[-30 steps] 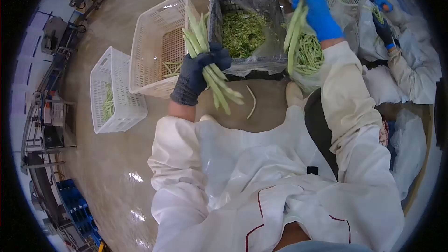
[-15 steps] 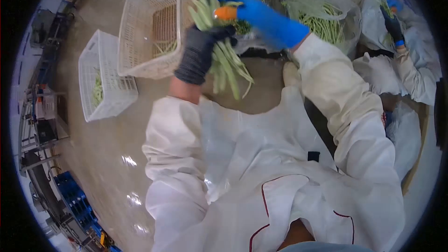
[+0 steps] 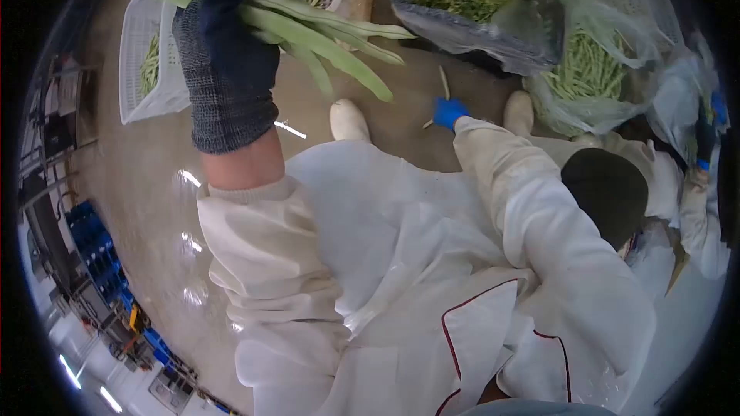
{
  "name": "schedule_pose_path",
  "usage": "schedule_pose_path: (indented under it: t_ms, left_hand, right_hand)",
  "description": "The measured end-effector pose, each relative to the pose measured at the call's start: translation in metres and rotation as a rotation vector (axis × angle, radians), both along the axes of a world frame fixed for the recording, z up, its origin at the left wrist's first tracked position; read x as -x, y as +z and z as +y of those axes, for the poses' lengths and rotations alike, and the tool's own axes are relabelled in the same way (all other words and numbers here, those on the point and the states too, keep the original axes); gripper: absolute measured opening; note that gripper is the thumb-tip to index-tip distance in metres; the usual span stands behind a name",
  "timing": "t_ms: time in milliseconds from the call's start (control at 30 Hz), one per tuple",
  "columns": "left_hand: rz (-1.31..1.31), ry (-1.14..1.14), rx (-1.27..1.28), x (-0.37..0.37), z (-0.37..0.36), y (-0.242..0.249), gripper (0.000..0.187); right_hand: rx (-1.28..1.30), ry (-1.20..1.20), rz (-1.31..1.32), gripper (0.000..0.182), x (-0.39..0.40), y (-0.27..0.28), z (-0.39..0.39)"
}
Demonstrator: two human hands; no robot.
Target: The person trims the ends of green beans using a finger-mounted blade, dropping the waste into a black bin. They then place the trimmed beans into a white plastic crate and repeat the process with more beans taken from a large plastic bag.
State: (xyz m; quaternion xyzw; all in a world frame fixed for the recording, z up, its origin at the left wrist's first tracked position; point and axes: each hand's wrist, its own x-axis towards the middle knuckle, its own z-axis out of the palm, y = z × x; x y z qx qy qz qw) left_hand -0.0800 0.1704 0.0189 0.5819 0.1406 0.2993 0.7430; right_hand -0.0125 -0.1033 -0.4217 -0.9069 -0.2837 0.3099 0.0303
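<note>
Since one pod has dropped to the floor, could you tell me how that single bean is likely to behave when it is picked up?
The bean on the floor is thin and long, so it is probably light. The pods in the bundle held by the left hand jut out unsupported with little droop, suggesting it stays fairly stiff. Lying flat beside the right hand, it may need pinching.

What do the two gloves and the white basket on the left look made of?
Left hand glove: dark knitted fabric, matte, weave visible at the cuff. Right hand glove: smooth blue, probably nitrile or latex. White basket: rigid perforated plastic, judging by its moulded grid walls.
</note>
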Motion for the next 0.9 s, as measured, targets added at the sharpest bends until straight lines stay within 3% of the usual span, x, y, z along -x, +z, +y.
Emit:
schedule_pose_path:
  t_ms: [100, 200, 233, 300, 333, 367, 467, 567, 700, 767, 900]
  left_hand:
    - [0.017, -0.040, -0.066, 0.006, -0.003, 0.002, 0.035]
    - [0.094, -0.066, -0.167, 0.005, -0.012, 0.006, 0.035]
    - [0.105, -0.064, -0.197, 0.002, -0.015, 0.011, 0.036]
    - [0.004, -0.110, -0.064, -0.005, -0.016, 0.010, 0.035]
    - [-0.049, -0.136, 0.000, -0.009, -0.016, 0.010, 0.035]
    - [-0.022, -0.137, -0.132, -0.014, -0.022, 0.015, 0.035]
    - [-0.114, -0.122, 0.140, -0.024, -0.031, 0.013, 0.021]
    - [-0.105, -0.166, 0.233, -0.027, -0.041, 0.017, 0.030]
    - [-0.187, -0.302, 0.356, -0.035, -0.066, 0.018, 0.041]
    - [-0.214, -0.387, 0.411, -0.041, -0.076, 0.018, 0.040]
    - [-0.177, -0.547, 0.416, -0.052, -0.085, 0.018, 0.035]
  right_hand:
    - [0.020, 0.135, -0.249, 0.030, 0.032, -0.037, -0.010]
    - [-0.039, 0.137, -0.034, 0.024, 0.023, -0.035, -0.006]
    - [-0.255, -0.020, -0.025, 0.023, 0.016, -0.022, -0.007]
    - [-0.693, -0.324, -0.013, 0.021, 0.017, 0.030, -0.001]
    - [-0.783, -0.254, -0.036, 0.019, 0.012, 0.055, 0.007]
    - [-0.873, -0.178, -0.061, 0.018, 0.006, 0.081, 0.015]
    - [-0.787, 0.052, 0.156, 0.020, -0.019, 0.196, 0.025]
    - [-0.699, -0.082, 0.179, 0.025, -0.046, 0.343, 0.015]
    - [-1.137, 0.032, -0.343, 0.031, -0.082, 0.452, -0.013]
    - [-1.373, 0.094, -0.437, 0.035, -0.076, 0.491, -0.023]
    - [-1.397, 0.291, -0.552, 0.043, -0.049, 0.489, -0.011]
